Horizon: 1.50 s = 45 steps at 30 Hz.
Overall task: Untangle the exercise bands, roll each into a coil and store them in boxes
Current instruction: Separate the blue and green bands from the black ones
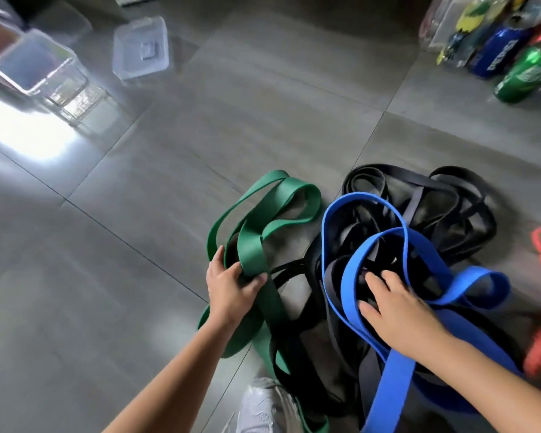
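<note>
Gripping the green band (253, 245), left hand (228, 290) borders grey floor (107, 276).

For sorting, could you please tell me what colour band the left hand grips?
A green band, head view.

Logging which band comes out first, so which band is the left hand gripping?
The green band: the left hand curls round it. The right hand rests on the blue band and black bands.

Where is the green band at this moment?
In the head view the green band lies on the grey floor at lower centre, just left of the tangled blue band and black bands, gripped by the left hand.
</note>
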Each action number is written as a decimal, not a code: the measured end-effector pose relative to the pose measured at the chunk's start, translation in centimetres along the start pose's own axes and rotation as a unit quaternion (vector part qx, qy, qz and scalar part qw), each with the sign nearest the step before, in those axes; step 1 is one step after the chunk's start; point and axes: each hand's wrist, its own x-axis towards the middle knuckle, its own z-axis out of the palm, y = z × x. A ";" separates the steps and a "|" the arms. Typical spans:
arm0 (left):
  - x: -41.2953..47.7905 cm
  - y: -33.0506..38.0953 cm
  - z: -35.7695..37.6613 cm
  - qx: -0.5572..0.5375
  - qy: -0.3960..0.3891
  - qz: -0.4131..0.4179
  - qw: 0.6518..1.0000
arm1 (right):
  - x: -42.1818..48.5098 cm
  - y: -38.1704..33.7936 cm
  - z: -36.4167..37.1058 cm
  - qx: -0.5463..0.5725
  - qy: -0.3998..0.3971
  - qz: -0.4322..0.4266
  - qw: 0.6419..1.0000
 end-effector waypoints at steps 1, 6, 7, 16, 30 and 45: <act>0.2 0.1 -0.9 -0.062 0.006 0.008 0.998 | 0.0 0.0 0.2 0.003 0.009 0.003 1.000; 3.7 -1.1 -5.1 0.043 0.047 -0.032 0.997 | 0.1 0.0 1.4 -0.002 0.039 0.012 0.999; 4.0 -1.8 -5.1 0.104 0.034 -0.077 0.991 | 0.1 0.0 1.5 -0.005 0.042 0.014 0.999; 4.6 -3.1 -0.7 -0.061 0.037 -0.320 0.945 | 0.4 -0.1 2.1 -0.029 0.051 0.022 0.998; 15.0 7.6 -14.1 -0.132 0.246 -0.007 0.960 | 0.0 0.1 1.5 -0.001 0.060 -0.003 0.998; 7.4 3.3 -1.6 0.343 -0.030 0.076 0.936 | -0.2 2.7 0.9 0.175 0.110 0.021 0.978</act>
